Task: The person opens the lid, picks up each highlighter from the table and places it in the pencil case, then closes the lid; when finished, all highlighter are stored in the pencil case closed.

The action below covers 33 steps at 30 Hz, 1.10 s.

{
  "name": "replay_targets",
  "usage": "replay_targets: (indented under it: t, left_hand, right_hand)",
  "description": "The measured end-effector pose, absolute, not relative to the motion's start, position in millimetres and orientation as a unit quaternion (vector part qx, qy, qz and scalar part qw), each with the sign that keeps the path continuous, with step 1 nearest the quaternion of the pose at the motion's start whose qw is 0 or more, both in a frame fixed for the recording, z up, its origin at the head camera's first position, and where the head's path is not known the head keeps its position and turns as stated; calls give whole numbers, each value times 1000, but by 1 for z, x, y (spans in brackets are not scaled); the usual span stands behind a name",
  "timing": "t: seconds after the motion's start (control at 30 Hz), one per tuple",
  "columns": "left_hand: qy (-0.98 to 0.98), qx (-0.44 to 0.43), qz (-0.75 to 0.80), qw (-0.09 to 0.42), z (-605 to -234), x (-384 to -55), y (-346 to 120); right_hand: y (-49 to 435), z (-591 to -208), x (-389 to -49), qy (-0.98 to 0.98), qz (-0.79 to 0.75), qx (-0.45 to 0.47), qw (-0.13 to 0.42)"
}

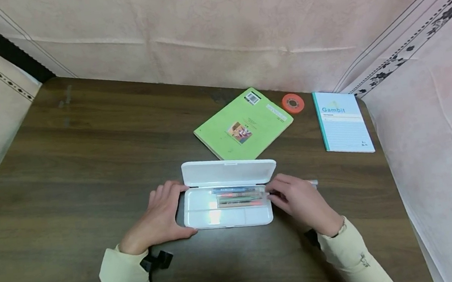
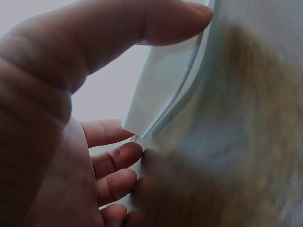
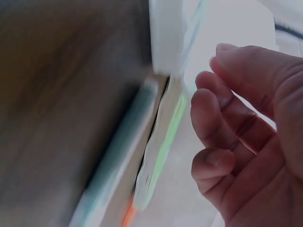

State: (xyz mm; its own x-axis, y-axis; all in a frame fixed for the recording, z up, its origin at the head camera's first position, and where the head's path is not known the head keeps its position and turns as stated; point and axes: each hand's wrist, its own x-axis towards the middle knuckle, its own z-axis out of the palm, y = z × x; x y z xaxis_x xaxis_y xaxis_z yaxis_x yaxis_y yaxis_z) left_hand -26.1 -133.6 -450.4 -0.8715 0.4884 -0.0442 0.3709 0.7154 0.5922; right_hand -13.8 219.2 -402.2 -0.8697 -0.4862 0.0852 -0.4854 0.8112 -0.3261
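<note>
A white plastic pencil case (image 1: 203,213) lies on the table with its lid (image 1: 229,171) raised at the back. My left hand (image 1: 161,216) grips its left end, thumb at the front corner and fingers round the back one; the left wrist view shows the thumb (image 2: 175,21) along the case edge. Inside the case is a clear packet of several coloured pens (image 1: 238,199). At the packet's right end my right hand (image 1: 299,197) pinches with thumb and forefinger. The right wrist view shows the other fingers (image 3: 213,163) curled; glare washes out what lies between the fingertips.
Behind the lid lies a green book (image 1: 225,136), with an orange-red tape roll (image 1: 293,103) beside it. A light-blue Gambit notebook (image 1: 345,122) is at the right. A pale pen-like stick (image 1: 314,182) shows past my right hand. Patterned cloth walls (image 1: 213,30) bound the table.
</note>
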Motion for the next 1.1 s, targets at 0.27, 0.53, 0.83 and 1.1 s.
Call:
replay_targets:
  t: [0.27,0.53,0.83,1.1]
  left_hand:
    - [922,229,295,102,-450,-26,-134]
    - [922,229,295,103,-450,-26,-134]
    - [921,233,295,101,-450,-26,-134]
    - [920,233,298,101,-450,-26,-134]
  right_hand:
    - [267,-400,-11,966,-195,-168,-12]
    - [310,-412,-16,967,-197,-154,-41]
    - [338,-428,-20,972,-182,-139,-51]
    - [341,-432,-20,970,-190,-146,-42]
